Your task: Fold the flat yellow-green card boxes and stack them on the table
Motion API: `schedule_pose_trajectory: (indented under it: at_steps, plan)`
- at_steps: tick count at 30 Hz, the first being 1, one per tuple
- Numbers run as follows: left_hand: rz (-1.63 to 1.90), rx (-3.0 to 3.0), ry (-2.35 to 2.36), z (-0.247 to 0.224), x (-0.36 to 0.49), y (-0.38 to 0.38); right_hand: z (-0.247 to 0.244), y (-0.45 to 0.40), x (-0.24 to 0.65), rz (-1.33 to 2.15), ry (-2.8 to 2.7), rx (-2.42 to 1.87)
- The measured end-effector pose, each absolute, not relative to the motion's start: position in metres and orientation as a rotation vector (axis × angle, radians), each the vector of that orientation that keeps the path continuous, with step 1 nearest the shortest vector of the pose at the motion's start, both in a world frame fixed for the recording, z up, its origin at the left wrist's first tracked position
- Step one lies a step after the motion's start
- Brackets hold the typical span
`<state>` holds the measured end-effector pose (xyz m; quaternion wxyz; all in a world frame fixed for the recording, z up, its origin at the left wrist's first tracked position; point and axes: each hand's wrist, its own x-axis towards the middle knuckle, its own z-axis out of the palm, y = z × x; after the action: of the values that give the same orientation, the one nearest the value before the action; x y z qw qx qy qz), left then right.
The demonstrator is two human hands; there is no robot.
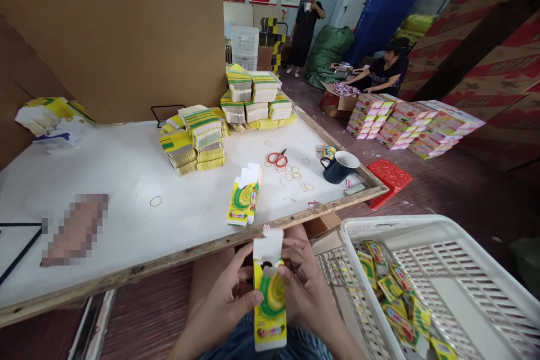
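Note:
Over my lap I hold a small yellow-and-green carton [270, 301] upright, its white top flap standing open. My left hand [240, 289] grips its left side, thumb on the front. On the right side, my right hand [299, 270] has its thumb near the cut-out at the top edge and its fingers behind the flap. Just beyond my hands, another carton [243, 199] of the same print lies on the white table [113, 180] with its white flaps open. Whether anything is inside the held carton cannot be seen.
Bundled flat cartons [202, 135] are stacked on the table. Red-handled scissors [277, 158], rubber bands [291, 173] and a dark mug [341, 167] sit to the right. Beside me, a white basket [447, 225] holds several filled cartons. Two people are in the background near pink boxes [392, 124].

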<state>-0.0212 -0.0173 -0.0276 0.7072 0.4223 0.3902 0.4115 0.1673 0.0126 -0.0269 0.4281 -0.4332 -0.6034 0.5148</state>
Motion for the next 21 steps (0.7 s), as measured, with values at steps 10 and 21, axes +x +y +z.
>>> schedule_pose_trajectory:
  at_steps: [10,21]
  plan:
    - [0.936,1.221,1.071,-0.033,-0.019,-0.013,-0.019,0.017,0.173,1.455,-1.644,-1.216]
    - [0.975,1.126,1.04,-0.027,-0.014,-0.011,-0.027,0.016,0.162,1.125,-1.79,-1.388]
